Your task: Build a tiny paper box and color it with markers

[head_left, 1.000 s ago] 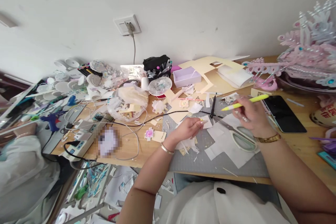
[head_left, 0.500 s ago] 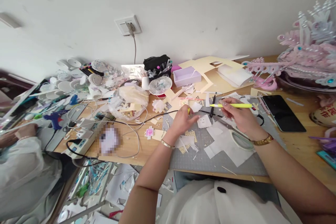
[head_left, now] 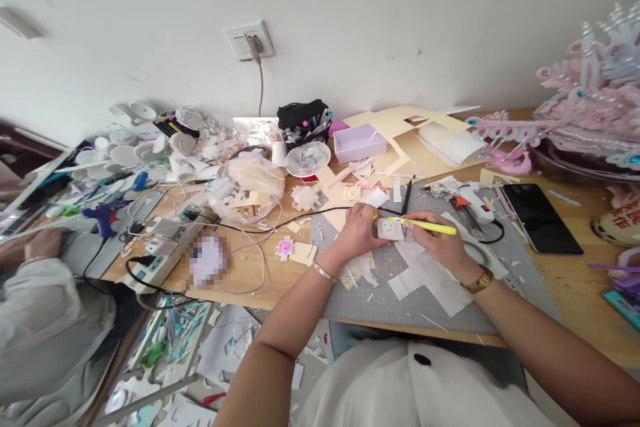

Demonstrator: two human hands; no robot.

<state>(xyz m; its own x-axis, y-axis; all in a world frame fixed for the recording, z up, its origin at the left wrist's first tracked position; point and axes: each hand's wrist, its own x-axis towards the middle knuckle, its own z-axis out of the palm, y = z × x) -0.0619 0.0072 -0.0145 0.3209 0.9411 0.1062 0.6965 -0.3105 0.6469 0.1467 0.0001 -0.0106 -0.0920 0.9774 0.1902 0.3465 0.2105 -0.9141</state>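
My right hand (head_left: 434, 240) is closed round a yellow pen (head_left: 430, 226) whose tip rests on a small white paper square with a drawn face (head_left: 389, 229). My left hand (head_left: 357, 230) pinches the left edge of that square and also holds a small yellow piece, perhaps the pen's cap, between its fingers. Both hands are over the grey cutting mat (head_left: 425, 307), among white paper scraps (head_left: 425, 273).
A black pen (head_left: 406, 197), a white glue gun (head_left: 470, 203) and a dark phone (head_left: 541, 217) lie behind and right of the hands. A lilac box (head_left: 359, 143), cream card (head_left: 400, 127), a plastic bag (head_left: 247, 190), cables and a power strip (head_left: 155, 267) crowd the left. Another person's sleeve (head_left: 40, 327) is at far left.
My right hand brought the yellow pen down and left onto the small paper square. My left hand moved forward and took hold of the square.
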